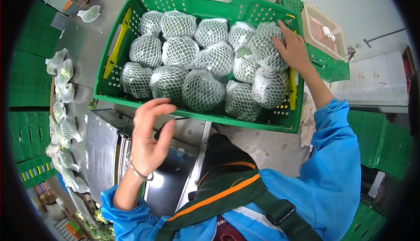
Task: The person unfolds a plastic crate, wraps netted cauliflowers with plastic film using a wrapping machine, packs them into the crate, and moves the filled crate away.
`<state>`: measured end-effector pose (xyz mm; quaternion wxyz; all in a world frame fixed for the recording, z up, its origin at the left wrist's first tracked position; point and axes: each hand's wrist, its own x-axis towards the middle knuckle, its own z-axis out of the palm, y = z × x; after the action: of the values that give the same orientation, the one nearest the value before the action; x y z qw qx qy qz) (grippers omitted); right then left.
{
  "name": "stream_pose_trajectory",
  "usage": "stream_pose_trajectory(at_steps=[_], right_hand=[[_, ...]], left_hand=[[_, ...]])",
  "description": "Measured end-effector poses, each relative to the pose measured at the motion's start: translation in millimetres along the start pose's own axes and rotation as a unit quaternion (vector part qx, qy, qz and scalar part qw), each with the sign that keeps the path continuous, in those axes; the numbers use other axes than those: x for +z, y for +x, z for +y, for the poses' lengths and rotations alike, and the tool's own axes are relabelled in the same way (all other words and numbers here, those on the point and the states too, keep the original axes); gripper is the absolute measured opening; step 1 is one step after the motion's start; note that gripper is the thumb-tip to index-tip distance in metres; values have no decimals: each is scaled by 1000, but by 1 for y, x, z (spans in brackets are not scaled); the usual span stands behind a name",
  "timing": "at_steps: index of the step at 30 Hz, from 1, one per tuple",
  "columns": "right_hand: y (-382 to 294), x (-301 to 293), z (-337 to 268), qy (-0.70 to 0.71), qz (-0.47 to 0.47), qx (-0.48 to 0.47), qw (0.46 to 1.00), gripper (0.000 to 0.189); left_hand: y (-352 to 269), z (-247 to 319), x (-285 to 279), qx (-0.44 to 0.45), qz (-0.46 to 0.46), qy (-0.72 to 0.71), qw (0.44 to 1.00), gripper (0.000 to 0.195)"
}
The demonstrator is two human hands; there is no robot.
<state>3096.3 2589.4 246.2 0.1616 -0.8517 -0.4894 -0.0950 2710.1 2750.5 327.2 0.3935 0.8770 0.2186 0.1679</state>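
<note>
A green plastic crate (200,111) with yellow handle latches stands before me, holding several round green vegetables in white foam net sleeves, set in rows. My right hand (291,49) rests on a netted vegetable (268,45) at the crate's right end, which sits higher than its neighbours; the thumb and fingers touch its right side. My left hand (151,132) is held in the air by the crate's near edge, fingers apart and slightly bent, with nothing in it. Nearest to it are the netted vegetables (136,80) of the near row.
Along the metal table (77,60) on the left lie several netted vegetables (68,127); one more (90,13) lies at its far end. A beige basket (343,52) stands on a green crate at the right. Broccoli (100,231) is at the lower left. Stacked green crates (29,73) line the left side.
</note>
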Motion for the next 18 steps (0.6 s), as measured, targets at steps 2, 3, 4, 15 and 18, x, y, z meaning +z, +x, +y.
stream_pose_trajectory(at_steps=[2, 3, 4, 15, 18], right_hand=[[3, -6, -5, 64, -85, 38, 994, 73], [4, -9, -11, 78, -72, 16, 994, 76], [3, -11, -16, 91, -59, -6, 994, 79], [20, 6, -1, 250, -50, 41, 966, 60], [25, -8, 2, 262, -50, 74, 961, 53]], left_hand=[[14, 5, 14, 67, -29, -5, 997, 26], [20, 6, 24, 94, -51, -10, 994, 26], [25, 6, 35, 110, -83, 0, 990, 27], [143, -16, 221, -89, -305, -136, 938, 96], [143, -2, 243, -160, -258, -95, 948, 106]])
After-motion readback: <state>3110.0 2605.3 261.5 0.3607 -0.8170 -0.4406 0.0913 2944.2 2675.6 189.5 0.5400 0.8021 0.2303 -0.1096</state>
